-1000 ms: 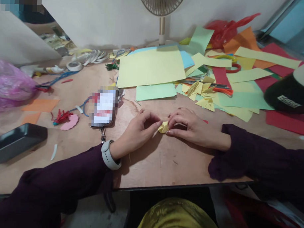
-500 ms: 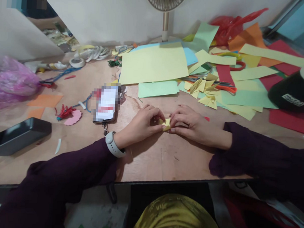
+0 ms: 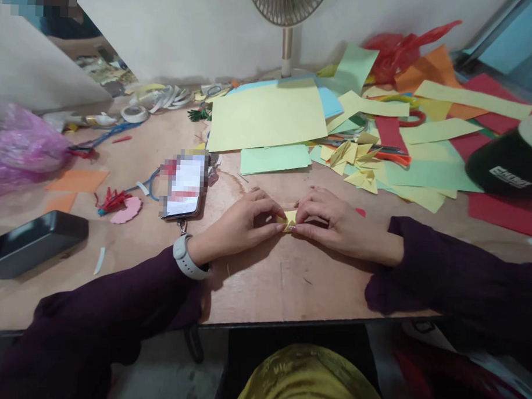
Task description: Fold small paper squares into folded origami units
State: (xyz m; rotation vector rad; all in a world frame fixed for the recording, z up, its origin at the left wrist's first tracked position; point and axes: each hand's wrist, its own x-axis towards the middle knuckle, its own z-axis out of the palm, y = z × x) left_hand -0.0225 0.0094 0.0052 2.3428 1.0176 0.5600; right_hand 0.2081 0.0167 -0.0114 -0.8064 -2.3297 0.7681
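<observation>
Small yellow paper [image 3: 290, 221] is pinched btwn L hand [image 3: 243, 222] & R hand [image 3: 346, 228], fingers nearly closed on it, at desk [image 3: 249, 298] front-centre. Fold prob being shaped; for next press, edges prob need to be aligned, pinch kept light.

The hands [image 3: 250, 221] [image 3: 340, 228] now hold the yellow paper [image 3: 290, 218] thumbs closer.

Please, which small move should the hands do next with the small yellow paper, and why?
I would probably press the near edge of the small yellow paper with the right thumb, while the left hand steadies it. Both thumbs are already at that edge, the right hand pinches the other side, and the paper looks partly folded.
</observation>
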